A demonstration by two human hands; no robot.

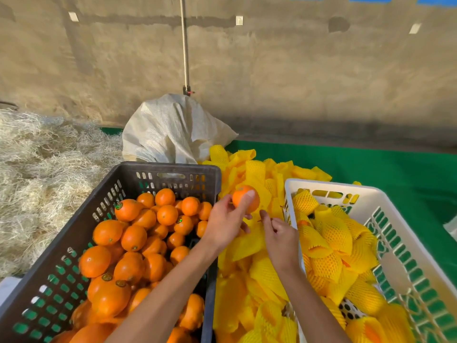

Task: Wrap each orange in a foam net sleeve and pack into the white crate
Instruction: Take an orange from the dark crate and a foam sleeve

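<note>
the left hand [223, 225] holds an orange [244, 199] above the heap of yellow foam net sleeves [249, 276] lying between the dark crate [74, 233] full of oranges and the white crate [400, 233] of wrapped ones. the right hand [280, 235] reaches into the sleeves, fingers curled, just below the orange.

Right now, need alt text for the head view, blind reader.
The left hand holds a bare orange above a pile of yellow foam net sleeves, while the right hand reaches into the pile. A dark crate of oranges sits left; the white crate of wrapped fruit sits right.
</note>
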